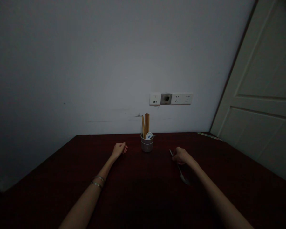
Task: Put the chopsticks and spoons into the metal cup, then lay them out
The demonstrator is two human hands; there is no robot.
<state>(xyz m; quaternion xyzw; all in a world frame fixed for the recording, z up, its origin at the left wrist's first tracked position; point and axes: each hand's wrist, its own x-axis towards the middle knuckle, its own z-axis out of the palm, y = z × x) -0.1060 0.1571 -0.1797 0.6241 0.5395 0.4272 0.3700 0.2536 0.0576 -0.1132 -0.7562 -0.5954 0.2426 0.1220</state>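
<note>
1. The right hand (181,156) is pinching the long, thin handle of a metal spoon (180,172). The tip of the handle pokes out past the fingers, on the side away from the person.
2. The round end of the metal spoon is nearer to the person than the right hand is, and it points down toward the table (143,190). I cannot tell if it touches the table.
3. The left hand (120,149) is low at the table, with its fingers curled in. I cannot tell if the fingers press together. Two shiny bracelets (97,181) are on the arm behind this hand.
4. A gray cup (147,146) stands upright on the table between the two hands, a little farther away than they are. It is nearer to the left hand.
5. Brown sticks (146,125) stand up in the cup. A white thing with a blue mark (149,135) is in there too, beside a thin shiny handle (153,137).
</note>
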